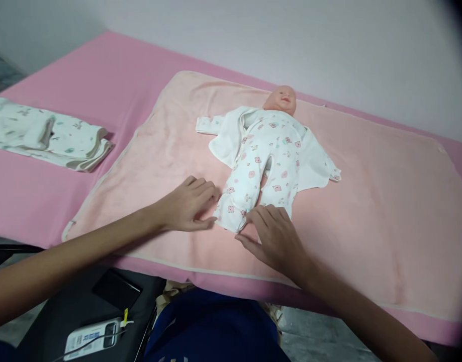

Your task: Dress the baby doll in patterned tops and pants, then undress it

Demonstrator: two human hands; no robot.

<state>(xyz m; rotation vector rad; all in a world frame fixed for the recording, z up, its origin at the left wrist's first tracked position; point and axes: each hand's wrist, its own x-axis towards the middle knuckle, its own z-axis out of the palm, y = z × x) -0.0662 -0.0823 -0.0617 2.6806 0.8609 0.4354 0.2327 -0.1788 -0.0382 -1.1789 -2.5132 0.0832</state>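
Observation:
A baby doll [284, 99] lies on its back, its head at the far side. It has a white baby top [315, 156] with spread sleeves, the left-side one partly folded. Over it lie white baby trousers [253, 173] printed with small pink figures, legs toward me. My left hand [191, 205] is at the outer edge of the left trouser leg's hem, fingers curled and thumb at the cloth. My right hand [274, 236] has bent fingers and thumb at the same hem's inner corner. The right trouser leg's end is partly hidden behind my right hand.
A pink blanket [366, 216] with a pale border covers much of the pink padded table [113, 75]. A folded printed cloth [68, 133] lies at the left. Below the near edge, a black seat [53, 311] holds a dark flat object [116, 289] and a white device [91, 339] with a cable.

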